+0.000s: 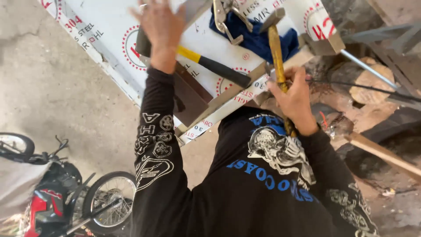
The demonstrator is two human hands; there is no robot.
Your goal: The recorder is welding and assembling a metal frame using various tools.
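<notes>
Head view only: right hand [296, 98] is wrapped tight around the worn yellow handle of a hammer [276, 44], whose steel head sits near the far edge of the white film-covered worktop [109, 26]. Left hand [160, 26] lies flat, fingers spread, clamping nothing, beside a second hammer [215, 66] with a yellow-and-black handle. Blue cloth [258, 39] and locking pliers [226, 17] rest just beyond. A metal angle piece [228, 94] runs along the near edge. A motorcycle [57, 193] stands on the floor. Judging from this, a glancing blow could strike the splayed left fingers or knock the loose hammer off the edge.
</notes>
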